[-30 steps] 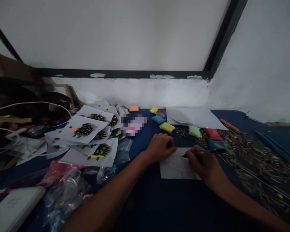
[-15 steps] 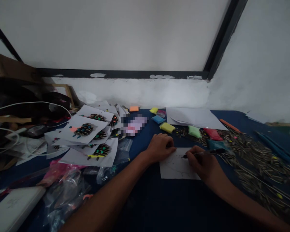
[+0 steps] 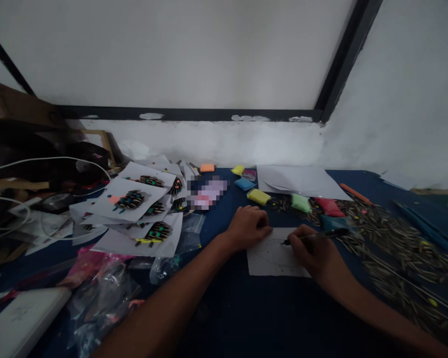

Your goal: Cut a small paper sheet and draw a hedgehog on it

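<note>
On the blue table in front of me lies a small sheet of white paper (image 3: 272, 263) with thin dark drawn lines, including a curve with short strokes along it. My left hand (image 3: 249, 226) rests over its upper left corner, fingers loosely bent, with a gap between thumb and forefinger. My right hand (image 3: 315, 251) is closed around a black pen (image 3: 332, 233). The pen's tip is at the drawn strokes near the middle of the sheet. The right hand covers the sheet's right side.
Coloured packets, among them a yellow one (image 3: 259, 197) and a red one (image 3: 329, 207), lie behind the hands near blank white sheets (image 3: 302, 181). Striped seeds (image 3: 403, 248) spread at right. Papers with seed-covered figures (image 3: 134, 199) and plastic bags (image 3: 104, 293) lie at left.
The pen has shifted very slightly on the paper, and the short strokes look darker and clearer. My left hand has stayed in place.
</note>
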A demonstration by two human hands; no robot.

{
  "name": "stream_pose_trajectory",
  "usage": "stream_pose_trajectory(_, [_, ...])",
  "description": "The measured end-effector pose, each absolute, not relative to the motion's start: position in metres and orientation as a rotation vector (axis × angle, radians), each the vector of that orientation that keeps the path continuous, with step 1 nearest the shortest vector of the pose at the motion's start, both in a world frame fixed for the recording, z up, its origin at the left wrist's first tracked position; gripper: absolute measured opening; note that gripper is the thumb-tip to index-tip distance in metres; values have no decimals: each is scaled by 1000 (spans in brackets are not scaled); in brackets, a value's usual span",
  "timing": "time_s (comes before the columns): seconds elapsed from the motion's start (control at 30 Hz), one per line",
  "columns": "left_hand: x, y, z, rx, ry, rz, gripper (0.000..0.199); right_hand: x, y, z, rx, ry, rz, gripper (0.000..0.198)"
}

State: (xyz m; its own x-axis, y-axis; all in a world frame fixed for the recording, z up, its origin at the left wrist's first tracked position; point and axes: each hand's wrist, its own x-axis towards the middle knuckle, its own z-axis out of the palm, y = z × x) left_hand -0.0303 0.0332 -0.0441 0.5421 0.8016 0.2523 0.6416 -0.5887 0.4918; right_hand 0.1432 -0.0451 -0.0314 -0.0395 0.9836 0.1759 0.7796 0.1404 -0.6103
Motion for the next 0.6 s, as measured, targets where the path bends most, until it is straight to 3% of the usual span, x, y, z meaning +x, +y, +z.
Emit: stream_pose_trajectory(0.6, [-31, 33, -44, 2437, 1173, 687, 13, 145, -45, -29, -1692, -1854, 420, 29])
